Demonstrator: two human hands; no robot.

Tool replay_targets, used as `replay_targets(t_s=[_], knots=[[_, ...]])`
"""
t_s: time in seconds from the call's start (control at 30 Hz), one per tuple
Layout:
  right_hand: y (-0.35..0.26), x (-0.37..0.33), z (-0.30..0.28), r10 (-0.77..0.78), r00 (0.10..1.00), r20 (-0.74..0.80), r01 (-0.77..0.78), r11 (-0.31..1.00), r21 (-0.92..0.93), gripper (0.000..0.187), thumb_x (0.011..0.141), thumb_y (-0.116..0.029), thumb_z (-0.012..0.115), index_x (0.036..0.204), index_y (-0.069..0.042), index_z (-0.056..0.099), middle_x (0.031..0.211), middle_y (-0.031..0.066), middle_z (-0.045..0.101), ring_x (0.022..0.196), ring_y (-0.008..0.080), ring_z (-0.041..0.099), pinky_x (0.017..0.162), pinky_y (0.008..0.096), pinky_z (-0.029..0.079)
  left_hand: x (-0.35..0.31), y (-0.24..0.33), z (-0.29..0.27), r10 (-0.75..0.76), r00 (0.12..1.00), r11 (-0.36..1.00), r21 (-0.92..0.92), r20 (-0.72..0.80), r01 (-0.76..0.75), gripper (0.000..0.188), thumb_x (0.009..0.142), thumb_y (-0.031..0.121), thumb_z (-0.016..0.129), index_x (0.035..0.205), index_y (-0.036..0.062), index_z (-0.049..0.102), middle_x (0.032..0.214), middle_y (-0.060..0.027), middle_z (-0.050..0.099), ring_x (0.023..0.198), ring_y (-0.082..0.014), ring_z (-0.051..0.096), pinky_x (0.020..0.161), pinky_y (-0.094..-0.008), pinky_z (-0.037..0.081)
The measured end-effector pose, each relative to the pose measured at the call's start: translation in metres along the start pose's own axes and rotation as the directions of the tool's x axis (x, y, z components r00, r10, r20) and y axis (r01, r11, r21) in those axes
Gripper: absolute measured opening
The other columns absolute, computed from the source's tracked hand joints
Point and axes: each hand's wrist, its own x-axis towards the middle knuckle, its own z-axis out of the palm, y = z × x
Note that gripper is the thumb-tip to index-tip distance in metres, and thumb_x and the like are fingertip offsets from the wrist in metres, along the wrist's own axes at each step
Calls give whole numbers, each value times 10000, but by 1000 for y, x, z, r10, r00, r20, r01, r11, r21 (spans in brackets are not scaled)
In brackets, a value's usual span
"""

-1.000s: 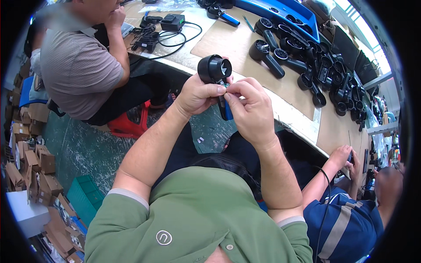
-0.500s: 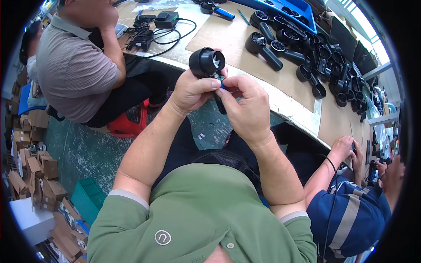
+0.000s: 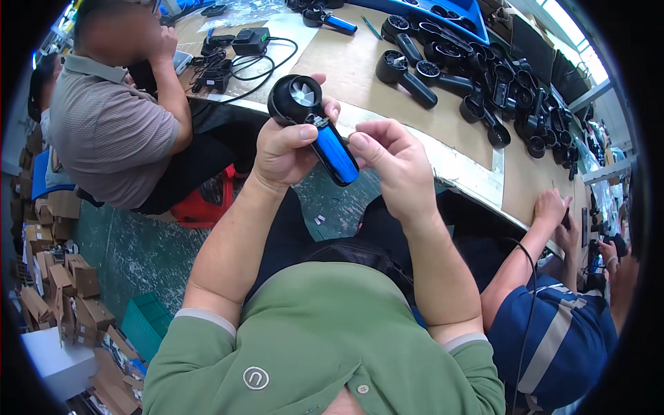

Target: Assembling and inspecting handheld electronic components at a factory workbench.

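Observation:
My left hand [image 3: 282, 158] is closed around a handheld fan [image 3: 280, 104], thumb pressed just below the round black head with its pale blades. The handle half faces up without its cover. A blue cylindrical battery [image 3: 335, 153] lies in it, and a small circuit board [image 3: 319, 122] sits at the neck. To the right of the handle, apart from it, is my right hand [image 3: 400, 166], thumb and forefinger pinched together. Whatever may be between those fingertips is too small to make out.
Black fan housings [image 3: 501, 83] pile up on the workbench [image 3: 349, 66] at the right, with a blue tray [image 3: 477, 31] behind. Another fan with a blue battery [image 3: 340, 25] lies farther back. Adapters and cables [image 3: 250, 41] are at the left. Co-workers sit on both sides.
The fan has turned so its open handle and blue battery now face up, and it has shifted left. My right hand has moved off the neck to the right.

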Motion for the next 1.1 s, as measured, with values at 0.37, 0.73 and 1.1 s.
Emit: replay_targets(t_s=[0.37, 0.73, 1.1], knots=[[7, 7, 1, 421, 807, 414, -549, 794, 263, 263, 1065, -232, 749, 1126, 18, 692, 829, 126, 746, 562, 149, 695, 486, 204, 562, 1, -1, -9, 11, 997, 1000, -29, 78, -8, 881, 780, 54, 766, 1608, 60, 466, 1153, -169, 690, 1077, -211, 647, 949, -304, 512], [6, 1, 10, 154, 973, 173, -142, 986, -82, 216, 992, -196, 791, 1044, 1, 721, 839, 98, 713, 647, 152, 650, 564, 269, 544, -6, -6, -15, -19, 999, 994, -103, 30, 22, 843, 806, 63, 755, 1599, 76, 469, 1167, -151, 676, 1075, -212, 655, 948, -322, 555], [12, 10, 15, -302, 932, 198, 351, 625, -697, 108, 874, -115, 766, 869, -9, 745, 840, 82, 663, 669, 195, 530, 629, 337, 469, -17, -23, -27, -31, 996, 996, -82, -82, 24, 811, 844, 80, 702, 1609, 61, 431, 1197, -137, 632, 1038, -242, 667, 997, -377, 580]])
